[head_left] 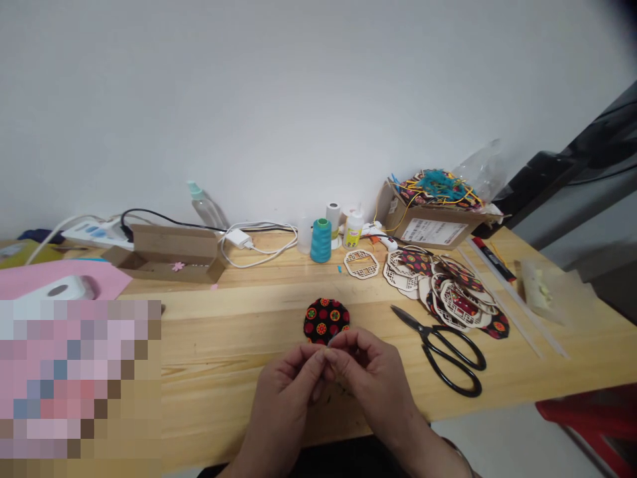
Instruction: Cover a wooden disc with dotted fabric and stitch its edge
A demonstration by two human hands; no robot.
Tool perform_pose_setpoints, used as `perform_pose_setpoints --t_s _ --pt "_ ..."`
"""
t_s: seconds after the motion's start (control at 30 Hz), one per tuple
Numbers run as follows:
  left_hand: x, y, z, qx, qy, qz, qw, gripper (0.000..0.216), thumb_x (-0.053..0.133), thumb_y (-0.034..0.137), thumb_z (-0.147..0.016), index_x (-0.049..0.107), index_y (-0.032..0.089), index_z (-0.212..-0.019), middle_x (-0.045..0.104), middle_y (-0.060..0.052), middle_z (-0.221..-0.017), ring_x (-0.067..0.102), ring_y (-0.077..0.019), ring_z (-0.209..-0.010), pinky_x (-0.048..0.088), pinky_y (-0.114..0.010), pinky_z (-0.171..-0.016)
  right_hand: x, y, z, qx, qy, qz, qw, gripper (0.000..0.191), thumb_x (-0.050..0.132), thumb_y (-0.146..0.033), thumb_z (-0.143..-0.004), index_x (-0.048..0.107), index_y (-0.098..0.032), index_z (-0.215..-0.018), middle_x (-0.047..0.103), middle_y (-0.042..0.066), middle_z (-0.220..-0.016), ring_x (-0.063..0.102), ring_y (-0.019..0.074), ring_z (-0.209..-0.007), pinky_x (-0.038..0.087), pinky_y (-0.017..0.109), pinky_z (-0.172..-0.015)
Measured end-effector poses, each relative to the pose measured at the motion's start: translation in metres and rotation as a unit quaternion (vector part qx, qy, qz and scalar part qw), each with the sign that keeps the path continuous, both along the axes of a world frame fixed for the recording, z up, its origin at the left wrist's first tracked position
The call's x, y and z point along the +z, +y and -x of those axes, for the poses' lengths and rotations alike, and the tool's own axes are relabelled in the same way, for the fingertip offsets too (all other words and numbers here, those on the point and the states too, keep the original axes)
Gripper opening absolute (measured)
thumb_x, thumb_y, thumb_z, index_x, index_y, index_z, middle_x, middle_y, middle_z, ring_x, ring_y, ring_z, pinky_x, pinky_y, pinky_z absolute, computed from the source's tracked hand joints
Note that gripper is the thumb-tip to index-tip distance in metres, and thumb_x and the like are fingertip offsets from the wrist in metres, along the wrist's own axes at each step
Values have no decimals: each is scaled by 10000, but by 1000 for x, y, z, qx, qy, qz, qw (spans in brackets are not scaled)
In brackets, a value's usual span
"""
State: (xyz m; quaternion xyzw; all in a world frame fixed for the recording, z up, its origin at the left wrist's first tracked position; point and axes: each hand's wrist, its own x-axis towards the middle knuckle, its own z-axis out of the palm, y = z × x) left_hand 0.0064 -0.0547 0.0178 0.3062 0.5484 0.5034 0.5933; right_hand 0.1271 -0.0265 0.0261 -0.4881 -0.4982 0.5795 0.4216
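My left hand (pixel 283 405) and my right hand (pixel 371 378) meet at the fingertips above the wooden tabletop (pixel 223 372). Anything pinched between them is too small to make out. Just beyond the fingers lies a round black fabric piece with red and green dots (pixel 326 320), its lower edge hidden behind them. To the right are black-handled scissors (pixel 438 352) and a heap of lattice-cut wooden frames with patterned fabric (pixel 440 292). One bare wooden frame (pixel 361 263) sits apart.
Along the wall stand a teal thread cone (pixel 321 241), a glue bottle (pixel 353 229), a glue gun (pixel 381 238), and a cardboard box of fabric and yarn (pixel 428 226). A flattened open box (pixel 169 255), charger (pixel 239 239) and pink sheet (pixel 60 279) lie left.
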Motion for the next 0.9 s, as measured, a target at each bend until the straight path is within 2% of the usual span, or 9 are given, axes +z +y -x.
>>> perform_pose_setpoints --t_s 0.3,0.67,0.9 --pt "6 1 -2 -15 7 -3 1000 236 631 327 -759 639 139 -617 454 49 -475 317 -55 -450 237 -180 -439 0 1 2 18 49 23 998 135 567 -241 -788 546 -159 -683 537 -38 -572 493 95 -550 386 203 -532" --pt "3 -2 -3 -7 -50 -6 999 194 649 300 -754 657 130 -661 548 17 -567 348 -43 -461 266 -176 -452 -3 1 2 -17 3 8 1000 145 545 -258 -796 534 -166 -684 486 -43 -597 427 99 -582 355 207 -559" --pt "7 -1 -3 -4 -44 0 999 188 664 308 -734 655 136 -659 530 28 -540 344 -45 -455 259 -176 -441 -1 2 4 -23 19 4 1000 140 557 -273 -788 540 -169 -697 495 -35 -618 445 108 -596 366 212 -567"
